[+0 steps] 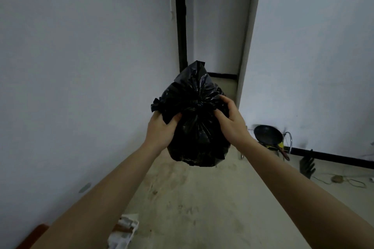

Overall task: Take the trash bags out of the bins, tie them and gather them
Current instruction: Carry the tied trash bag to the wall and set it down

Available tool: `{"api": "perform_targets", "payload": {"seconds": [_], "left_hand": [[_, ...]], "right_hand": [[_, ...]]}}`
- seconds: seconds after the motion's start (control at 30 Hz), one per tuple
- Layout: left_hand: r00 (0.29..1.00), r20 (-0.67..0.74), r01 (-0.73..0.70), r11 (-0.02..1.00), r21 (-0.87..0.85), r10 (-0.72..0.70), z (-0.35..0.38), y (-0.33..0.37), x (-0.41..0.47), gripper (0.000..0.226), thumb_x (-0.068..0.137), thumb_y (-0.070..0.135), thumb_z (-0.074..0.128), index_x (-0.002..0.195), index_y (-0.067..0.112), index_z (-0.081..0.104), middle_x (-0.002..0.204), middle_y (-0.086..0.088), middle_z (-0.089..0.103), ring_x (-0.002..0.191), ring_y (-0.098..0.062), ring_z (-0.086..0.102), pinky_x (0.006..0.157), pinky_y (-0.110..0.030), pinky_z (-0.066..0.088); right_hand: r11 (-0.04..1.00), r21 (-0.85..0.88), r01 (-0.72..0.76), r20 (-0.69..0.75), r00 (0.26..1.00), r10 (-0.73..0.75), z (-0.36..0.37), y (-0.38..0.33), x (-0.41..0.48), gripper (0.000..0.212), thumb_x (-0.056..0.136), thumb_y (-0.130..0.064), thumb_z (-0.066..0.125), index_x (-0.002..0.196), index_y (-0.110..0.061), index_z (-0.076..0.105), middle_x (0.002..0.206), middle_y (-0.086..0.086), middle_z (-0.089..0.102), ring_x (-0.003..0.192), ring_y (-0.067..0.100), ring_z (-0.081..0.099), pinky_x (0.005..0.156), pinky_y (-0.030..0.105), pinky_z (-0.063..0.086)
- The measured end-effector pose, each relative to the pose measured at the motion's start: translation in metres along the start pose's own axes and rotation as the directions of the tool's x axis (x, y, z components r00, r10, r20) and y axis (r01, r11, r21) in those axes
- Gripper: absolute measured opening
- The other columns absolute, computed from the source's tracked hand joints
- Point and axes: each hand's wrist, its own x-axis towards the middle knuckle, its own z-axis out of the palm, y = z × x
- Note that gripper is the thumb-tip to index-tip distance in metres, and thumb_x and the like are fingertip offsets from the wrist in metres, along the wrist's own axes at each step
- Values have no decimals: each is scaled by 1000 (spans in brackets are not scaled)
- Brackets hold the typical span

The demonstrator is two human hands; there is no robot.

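A black trash bag point(197, 127) is held up at the centre of the frame, pinched on either side by the left hand point(162, 127) and right hand point(230, 121). Its neck is already knotted (no bin is seen); gathering is judged left.

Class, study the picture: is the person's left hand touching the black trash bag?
Touching. The head view shows the left hand gripping the black trash bag, with its fingers curled into the plastic and no gap between them.
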Motion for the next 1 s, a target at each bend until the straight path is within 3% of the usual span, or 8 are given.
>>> {"api": "perform_targets", "payload": {"seconds": [0.3,0.47,0.6,0.73,1.0], "left_hand": [[998,55,-16,999,32,14,96,-93,274,54,83,49,64,131,25,57,126,5,63,117,-19,59,102,-48,49],[998,59,20,1000,8,-21,126,-121,422,45,86,44,68,127,28,59,123,8,64,114,-14,61,101,-45,51],[999,-14,37,999,-25,-37,133,-141,543,31,91,33,68,120,28,59,120,6,65,112,-14,62,100,-40,51],[997,-9,75,993,-92,-77,142,-183,653,41,91,32,69,129,20,59,123,4,65,112,-12,62,97,-34,52],[996,67,71,982,-172,-61,162,-266,879,34,91,28,70,123,16,66,113,1,72,103,-13,69,90,-30,56]], "right_hand": [[1000,-6,-5,-29,1000,5,27,114,269,59,85,-55,57,140,-43,42,134,-8,58,125,11,54,108,43,44],[999,25,-23,59,998,22,41,140,424,56,95,-39,58,147,-31,38,139,-5,52,128,12,51,111,42,42],[999,38,-36,111,993,31,73,144,555,58,96,-38,56,149,-30,36,143,-5,50,130,13,48,112,42,40],[999,34,-25,147,989,19,106,167,670,56,98,-33,56,150,-27,36,141,-11,48,131,11,46,114,37,38],[997,62,-55,122,991,47,173,214,885,53,99,-30,56,149,-28,38,131,-14,55,124,8,52,110,31,41]]}}
